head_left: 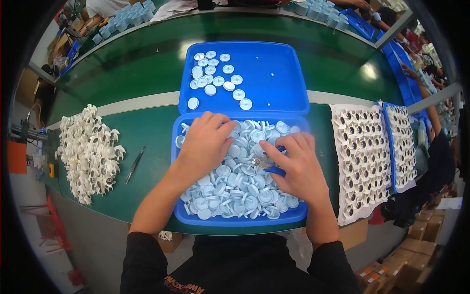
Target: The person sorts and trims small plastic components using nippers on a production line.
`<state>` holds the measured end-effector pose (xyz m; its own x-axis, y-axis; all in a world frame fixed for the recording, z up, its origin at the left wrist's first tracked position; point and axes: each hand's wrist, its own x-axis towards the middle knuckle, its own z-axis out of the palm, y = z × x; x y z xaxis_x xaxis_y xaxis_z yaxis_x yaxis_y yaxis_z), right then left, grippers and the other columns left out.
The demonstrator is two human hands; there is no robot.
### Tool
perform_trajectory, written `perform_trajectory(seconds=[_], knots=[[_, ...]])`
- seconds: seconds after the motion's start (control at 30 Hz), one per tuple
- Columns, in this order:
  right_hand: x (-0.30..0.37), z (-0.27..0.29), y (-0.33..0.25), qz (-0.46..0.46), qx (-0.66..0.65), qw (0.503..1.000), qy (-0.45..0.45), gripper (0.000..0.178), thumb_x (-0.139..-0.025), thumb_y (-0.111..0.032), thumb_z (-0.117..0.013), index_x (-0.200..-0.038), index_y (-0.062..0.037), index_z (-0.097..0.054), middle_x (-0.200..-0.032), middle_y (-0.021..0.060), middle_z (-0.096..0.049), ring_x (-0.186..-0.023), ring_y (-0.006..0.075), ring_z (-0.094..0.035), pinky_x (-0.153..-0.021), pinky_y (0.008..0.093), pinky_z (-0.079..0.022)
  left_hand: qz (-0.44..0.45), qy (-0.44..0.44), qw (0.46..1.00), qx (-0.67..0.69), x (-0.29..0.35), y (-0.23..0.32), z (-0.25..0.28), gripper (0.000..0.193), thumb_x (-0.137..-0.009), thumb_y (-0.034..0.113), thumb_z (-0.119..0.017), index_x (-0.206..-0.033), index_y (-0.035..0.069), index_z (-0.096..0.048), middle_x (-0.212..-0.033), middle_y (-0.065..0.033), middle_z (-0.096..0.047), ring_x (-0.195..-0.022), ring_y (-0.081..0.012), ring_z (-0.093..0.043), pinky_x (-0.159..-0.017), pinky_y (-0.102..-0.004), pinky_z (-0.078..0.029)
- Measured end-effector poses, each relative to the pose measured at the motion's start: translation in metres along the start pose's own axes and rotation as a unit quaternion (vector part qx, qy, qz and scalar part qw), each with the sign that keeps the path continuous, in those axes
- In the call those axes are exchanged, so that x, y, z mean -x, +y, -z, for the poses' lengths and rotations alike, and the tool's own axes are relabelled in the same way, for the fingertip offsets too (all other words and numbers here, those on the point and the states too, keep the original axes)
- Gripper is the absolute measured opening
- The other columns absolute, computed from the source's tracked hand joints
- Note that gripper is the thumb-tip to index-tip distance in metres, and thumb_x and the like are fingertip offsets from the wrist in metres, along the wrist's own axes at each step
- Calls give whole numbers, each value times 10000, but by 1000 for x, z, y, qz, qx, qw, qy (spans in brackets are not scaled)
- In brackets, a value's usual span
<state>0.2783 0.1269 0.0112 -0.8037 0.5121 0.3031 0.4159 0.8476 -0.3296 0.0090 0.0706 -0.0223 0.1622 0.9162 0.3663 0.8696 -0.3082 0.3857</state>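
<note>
A blue tray (177, 200) in front of me is heaped with pale blue round plastic pieces (246, 202), many with a short stem. My left hand (207, 143) is over the heap's left side with bent fingers. Whatever it grips is hidden among the pieces. On the right, my right hand (298, 164) is closed around small cutting pliers with blue handles (275, 170), their metal jaws pointing left over the heap. A second blue tray (274, 93) adjoins the far side, with loose discs (218, 81) lying mostly in its left half.
Left on the green table (142, 122) lie a pile of white finned parts (90, 154) and metal tweezers (135, 165). Rows of white parts with dark centres (361, 161) stand at the right. Blue cylinders (129, 18) and other people are beyond.
</note>
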Motion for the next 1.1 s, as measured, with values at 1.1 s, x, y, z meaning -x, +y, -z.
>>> perform_trajectory(seconds=[1.1], knots=[[2,-3,0,-48,-2,999,20,716,-724,-117,-907,-1405,-132,-686,-1170,89,-607,-1112,304,-588,-1030,484,-406,-29,-50,997,53,-1,-4,8,184,-832,-1,-795,-1012,25,-765,-1012,-88,-722,-984,-312,-704,-889,-444,-550]])
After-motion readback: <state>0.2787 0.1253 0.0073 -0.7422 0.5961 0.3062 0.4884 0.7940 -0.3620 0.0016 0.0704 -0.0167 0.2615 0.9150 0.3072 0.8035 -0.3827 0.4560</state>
